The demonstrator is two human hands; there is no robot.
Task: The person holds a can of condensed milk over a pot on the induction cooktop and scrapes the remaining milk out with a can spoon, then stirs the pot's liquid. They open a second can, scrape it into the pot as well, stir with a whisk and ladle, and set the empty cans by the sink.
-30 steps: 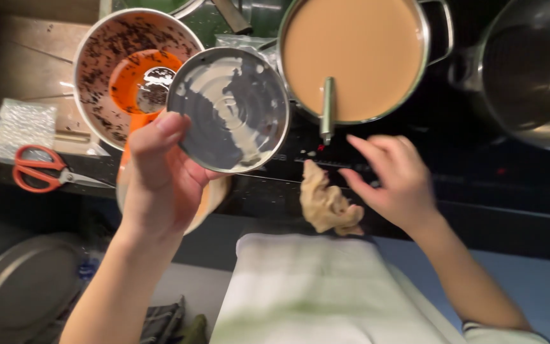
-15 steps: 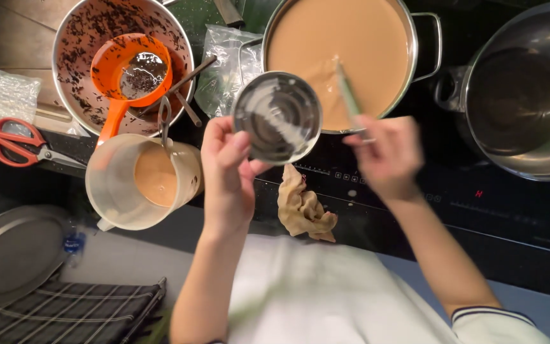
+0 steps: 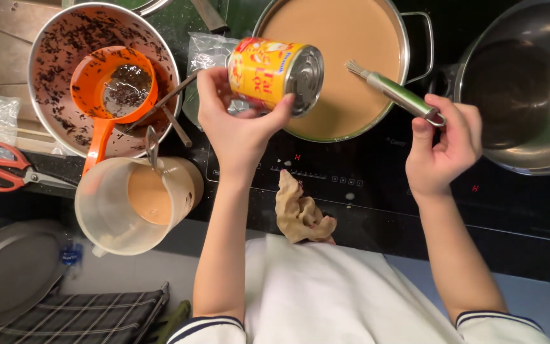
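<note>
My left hand [image 3: 237,124] grips a yellow and red tin can [image 3: 275,74], turned on its side with its open end facing right, at the near rim of a large pot [image 3: 415,64] full of light brown milky liquid. My right hand [image 3: 444,150] holds a small brush with a metal handle [image 3: 396,94], bristles pointing left towards the can, over the pot's right edge. Both hands hover above the black induction hob [image 3: 364,197].
A metal bowl [image 3: 46,57] lined with dark tea leaves holds an orange strainer [image 3: 112,89]. A plastic jug [image 3: 132,207] of brown liquid stands below it. Red scissors [image 3: 1,169] lie left, a crumpled cloth [image 3: 300,213] lies on the hob, an empty steel pot [image 3: 529,95] stands right.
The left hand has tipped the can from open end facing up to lying sideways at the pot's rim. The right hand has lifted the brush out of the can and drawn it right.
</note>
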